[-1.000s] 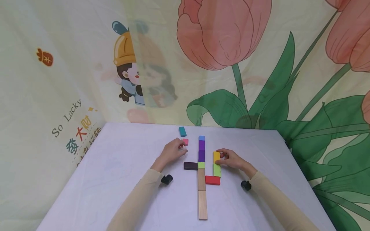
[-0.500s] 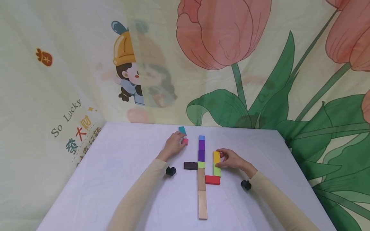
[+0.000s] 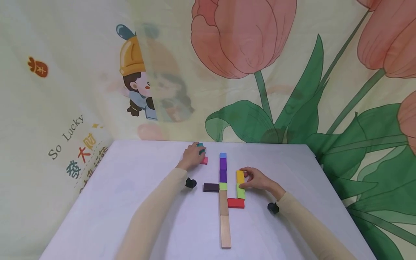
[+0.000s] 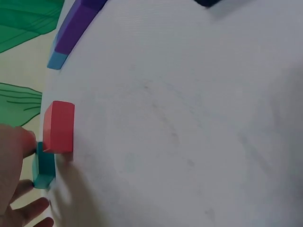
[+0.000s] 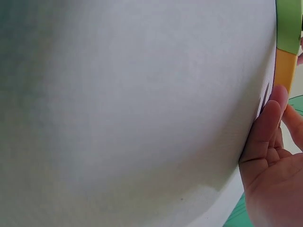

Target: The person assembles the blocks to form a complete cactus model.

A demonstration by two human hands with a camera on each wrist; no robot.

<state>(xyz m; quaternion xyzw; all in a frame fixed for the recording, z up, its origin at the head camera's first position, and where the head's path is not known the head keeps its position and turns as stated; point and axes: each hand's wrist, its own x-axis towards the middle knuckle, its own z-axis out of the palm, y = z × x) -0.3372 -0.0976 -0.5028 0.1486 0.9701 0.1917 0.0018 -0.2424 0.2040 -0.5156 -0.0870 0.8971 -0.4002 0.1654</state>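
Note:
My left hand [image 3: 192, 156] is at the far side of the table, its thumb and fingers on either side of a teal block [image 4: 44, 168]. Just nearer to me stands a small pink-red block [image 4: 60, 127], partly covered by that hand in the head view. My right hand [image 3: 260, 179] holds a yellow block [image 3: 240, 176] between index finger and thumb. The yellow block lies end to end with a light green block [image 3: 241, 191]. In the right wrist view, fingertips [image 5: 279, 94] touch the yellow block's end.
A column of blocks runs down the table's middle: blue [image 3: 222, 155], purple [image 3: 222, 169], a green piece [image 3: 222, 186] and plain wooden blocks [image 3: 225, 231]. A black block [image 3: 211, 187] juts left from it, a red block [image 3: 235, 203] right. The white table [image 3: 146, 159] meets a printed curtain behind.
My left hand has moved away from me, past the pink-red block, and has taken hold of the teal block. The right hand stays at the yellow block. The head view has shifted slightly.

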